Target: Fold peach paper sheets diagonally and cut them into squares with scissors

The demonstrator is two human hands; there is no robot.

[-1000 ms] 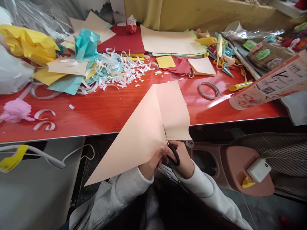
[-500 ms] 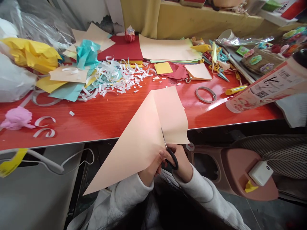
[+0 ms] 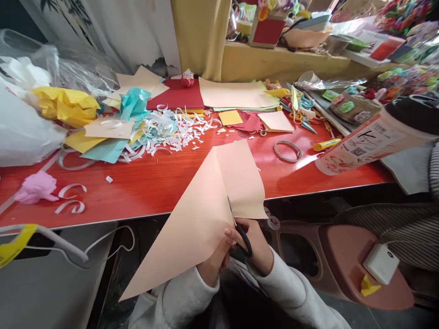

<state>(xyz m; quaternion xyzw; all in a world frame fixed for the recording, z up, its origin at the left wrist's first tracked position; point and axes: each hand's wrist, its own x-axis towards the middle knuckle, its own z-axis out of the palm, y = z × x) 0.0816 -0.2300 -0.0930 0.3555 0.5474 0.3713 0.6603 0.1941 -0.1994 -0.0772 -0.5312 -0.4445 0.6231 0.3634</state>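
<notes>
A large peach paper (image 3: 192,219) hangs over the front edge of the red table, partly slit, with its right part (image 3: 242,180) split along the cut. My left hand (image 3: 217,253) pinches the paper's lower edge. Black-handled scissors (image 3: 244,240) are in my right hand (image 3: 259,242), its fingers wrapped round the handles. The blades lie in the slit between the two parts of the paper, mostly hidden by it. Both hands are close together, nearly touching.
The red table (image 3: 144,192) bears white paper scraps (image 3: 174,130), crumpled yellow paper (image 3: 65,105), a pink clump (image 3: 37,187), a grey ring (image 3: 287,151) and a tilted cup (image 3: 363,144). A pink stool (image 3: 346,251) holding a white device (image 3: 381,262) stands at lower right.
The camera view has tilted up, so the table and hands appear lower and more of the back shelf shows. The hands, scissors and paper keep nearly the same arrangement.
</notes>
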